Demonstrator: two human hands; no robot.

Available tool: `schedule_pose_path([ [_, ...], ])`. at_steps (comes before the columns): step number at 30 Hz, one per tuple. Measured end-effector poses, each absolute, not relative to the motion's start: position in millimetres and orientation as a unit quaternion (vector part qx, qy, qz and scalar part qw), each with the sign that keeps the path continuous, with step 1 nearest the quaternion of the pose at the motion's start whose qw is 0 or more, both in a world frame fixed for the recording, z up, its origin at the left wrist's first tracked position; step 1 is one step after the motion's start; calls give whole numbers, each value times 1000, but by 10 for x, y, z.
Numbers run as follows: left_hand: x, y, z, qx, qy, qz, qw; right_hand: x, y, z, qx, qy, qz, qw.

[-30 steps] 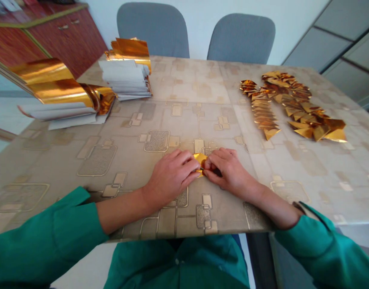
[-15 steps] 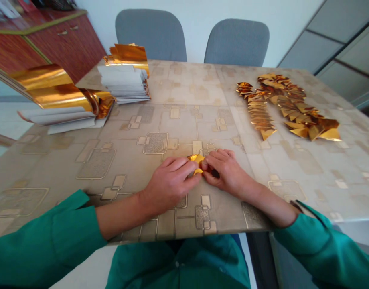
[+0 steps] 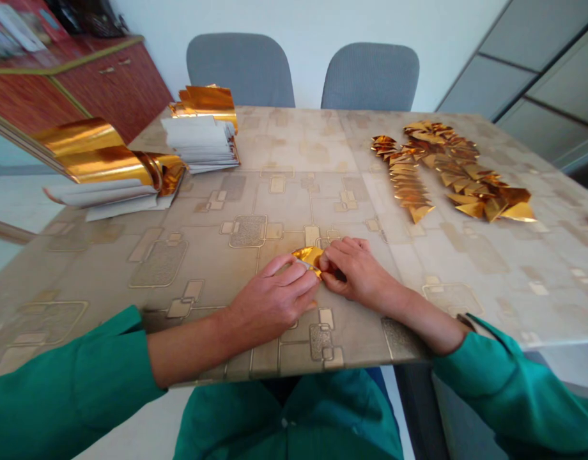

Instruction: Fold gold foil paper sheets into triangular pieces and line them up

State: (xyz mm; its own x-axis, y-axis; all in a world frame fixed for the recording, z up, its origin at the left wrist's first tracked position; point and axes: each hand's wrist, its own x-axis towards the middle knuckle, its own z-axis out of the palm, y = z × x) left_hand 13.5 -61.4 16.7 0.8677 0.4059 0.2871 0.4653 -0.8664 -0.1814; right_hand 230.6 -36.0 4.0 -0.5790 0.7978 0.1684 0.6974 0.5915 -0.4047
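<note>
- We have a small folded gold piece (image 3: 307, 257), and it sits near the front edge of the worktop (image 3: 294, 147).
- Our left hand (image 3: 270, 295) is just left of the gold piece, and our right hand (image 3: 358, 273) is just right of it.
- Our left fingers (image 3: 294, 273) and right fingers (image 3: 333, 260) are close together, pinching the gold piece from both sides.
- Far to the right of the gold piece lie loose rows of gold triangles (image 3: 411, 185).
- Far to the left of the gold piece are a white paper stack (image 3: 201, 142) and a curly gold foil sheet (image 3: 102, 153).
- The foil looks thin and slippery. If our fingers slip, the gold piece could spring open or drop.
- If we squeeze too hard, the foil could crease or tear.
- If we bump the gold triangles, their neat rows could slide apart.
</note>
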Motion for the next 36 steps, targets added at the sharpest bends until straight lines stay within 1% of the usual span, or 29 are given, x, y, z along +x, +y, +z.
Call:
schedule_pose_path([
  [4,64,-680,194,-957,-249,-103,104,2305,-361,36,-428,-874,156,171],
  [8,31,-707,209,-954,-261,-113,94,2298,-354,10,-425,-873,153,182],
  [12,146,-618,235,-951,-251,-138,118,2314,-340,19,-417,-876,161,182],
  [20,437,-489,306,-945,-277,-82,155,2412,-259,46,-358,-872,238,235],
  [30,429,-449,298,-948,-272,-75,147,2444,-253,46,-335,-884,223,239],
  [36,487,-439,312,-941,-295,-67,151,2463,-213,44,-317,-893,212,237],
])
